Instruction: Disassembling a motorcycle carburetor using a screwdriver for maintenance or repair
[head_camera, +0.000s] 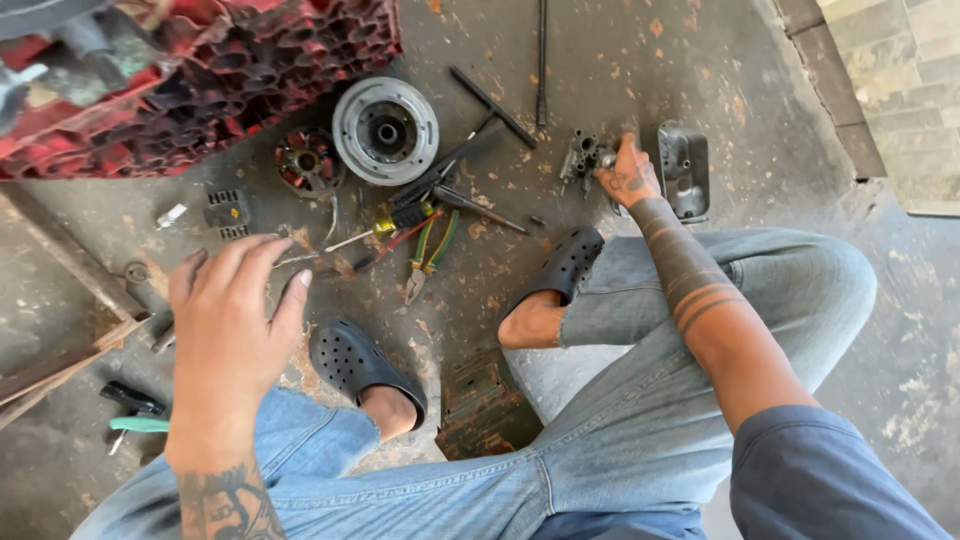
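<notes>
My right hand (630, 175) sits on the small metal part (585, 155) at 1 o'clock on the floor (800, 150), fingers curled on it; left hand (230, 320) hovers spread, empty, farther off.

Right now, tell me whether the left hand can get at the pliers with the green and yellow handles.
Probably yes. The left hand hovers open and empty above the floor, and the pliers lie in the open to its right, with nothing over them; only thin wires lie between.
</notes>
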